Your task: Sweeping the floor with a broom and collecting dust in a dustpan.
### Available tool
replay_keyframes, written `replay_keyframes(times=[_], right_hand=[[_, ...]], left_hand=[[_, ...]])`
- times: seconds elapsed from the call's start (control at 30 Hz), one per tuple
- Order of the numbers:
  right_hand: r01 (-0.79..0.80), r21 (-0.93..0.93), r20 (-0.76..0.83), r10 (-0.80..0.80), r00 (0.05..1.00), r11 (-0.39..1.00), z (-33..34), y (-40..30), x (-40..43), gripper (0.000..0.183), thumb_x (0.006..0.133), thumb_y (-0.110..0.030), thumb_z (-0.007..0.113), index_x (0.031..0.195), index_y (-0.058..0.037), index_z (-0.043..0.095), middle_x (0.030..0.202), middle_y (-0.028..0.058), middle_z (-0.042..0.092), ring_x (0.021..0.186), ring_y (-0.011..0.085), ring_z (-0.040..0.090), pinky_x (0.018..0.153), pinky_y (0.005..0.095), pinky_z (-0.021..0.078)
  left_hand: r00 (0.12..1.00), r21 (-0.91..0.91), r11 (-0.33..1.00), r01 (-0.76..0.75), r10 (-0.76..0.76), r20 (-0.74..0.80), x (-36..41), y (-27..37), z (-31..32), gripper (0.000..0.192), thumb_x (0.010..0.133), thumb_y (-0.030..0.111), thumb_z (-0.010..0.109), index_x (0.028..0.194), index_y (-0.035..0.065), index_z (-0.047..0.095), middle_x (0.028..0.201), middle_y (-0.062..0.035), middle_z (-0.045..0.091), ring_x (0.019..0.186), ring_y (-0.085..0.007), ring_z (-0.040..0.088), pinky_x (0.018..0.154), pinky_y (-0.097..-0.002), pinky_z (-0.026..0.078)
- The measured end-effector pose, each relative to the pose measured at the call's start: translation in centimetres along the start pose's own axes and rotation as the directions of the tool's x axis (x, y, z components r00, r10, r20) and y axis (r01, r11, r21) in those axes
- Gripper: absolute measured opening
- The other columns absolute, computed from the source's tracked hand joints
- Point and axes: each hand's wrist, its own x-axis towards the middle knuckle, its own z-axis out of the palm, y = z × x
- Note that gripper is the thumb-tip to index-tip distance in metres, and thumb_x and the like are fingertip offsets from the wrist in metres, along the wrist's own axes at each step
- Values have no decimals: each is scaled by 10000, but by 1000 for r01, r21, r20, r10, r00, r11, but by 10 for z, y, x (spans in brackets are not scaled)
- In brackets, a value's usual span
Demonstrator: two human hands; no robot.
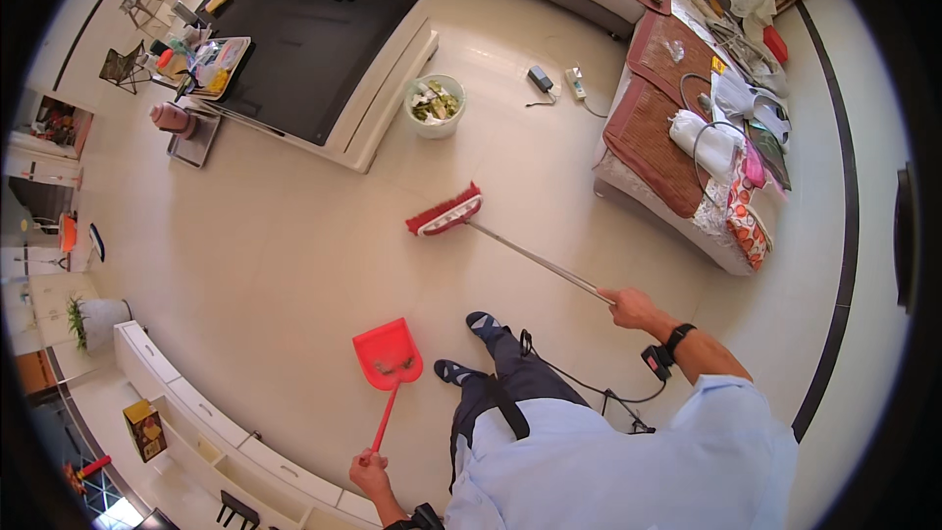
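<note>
My right hand [630,308] grips the metal handle of a broom, held out ahead of me. Its broom head [446,212] has red bristles and a white-and-red body, and it is out over the pale tiled floor [280,250]. With my left hand [369,472] I hold the thin handle of a red dustpan [388,355]. A small heap of grey-brown dirt [395,366] lies in the pan near its handle end. The pan is to the left of my feet, which are in dark slippers. I cannot tell whether the broom head or the pan touches the floor.
A waste bin [435,131] with peelings and paper stands by a black-topped coffee table [316,51]. A power adapter [540,79] and a power strip [576,84] lie on the floor. A sofa [647,154] with mats and clothes is at right; a low white cabinet [213,412] runs along the left.
</note>
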Motion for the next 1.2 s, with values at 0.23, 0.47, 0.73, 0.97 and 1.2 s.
replay_keyframes(times=[0.23,0.47,0.73,0.97,1.2], right_hand=[[-80,182,-136,106,985,980,-17,-37,27,574,837,-91,489,1406,-154,441,890,260,643,851,422,633,729,505,498],[50,313,-105,-18,994,948,2,-91,132,671,769,21,429,1432,8,330,801,261,643,521,340,631,471,421,523],[17,274,170,-65,983,962,88,-111,23,671,760,-1,453,1423,-13,353,857,287,650,690,380,666,646,442,549],[87,230,184,-132,974,969,27,-145,-51,647,797,-40,450,1438,-37,362,802,257,655,640,379,653,635,450,541],[208,125,150,-225,963,970,-6,-204,40,667,801,-32,469,1455,-52,337,805,249,652,586,323,655,512,432,535]], left_hand=[[1000,-8,1000,28,-28,-13,3,16,-4,141,789,-97,592,923,-140,587,903,-210,656,593,-203,652,507,-288,580],[1000,-25,1000,13,-13,-22,-3,18,-14,137,802,-90,591,932,-131,593,903,-192,657,613,-215,664,536,-293,594],[1000,-13,1000,-5,4,-24,4,-10,-22,102,795,-75,598,890,-109,615,836,-164,665,594,-201,663,531,-283,581],[1000,38,999,-25,25,7,18,-40,-42,121,799,-47,613,899,-114,625,783,-152,663,594,-205,666,530,-293,577],[997,42,999,16,-19,81,22,-36,-60,140,794,-19,614,906,-97,648,737,-136,662,582,-193,663,543,-289,561]])
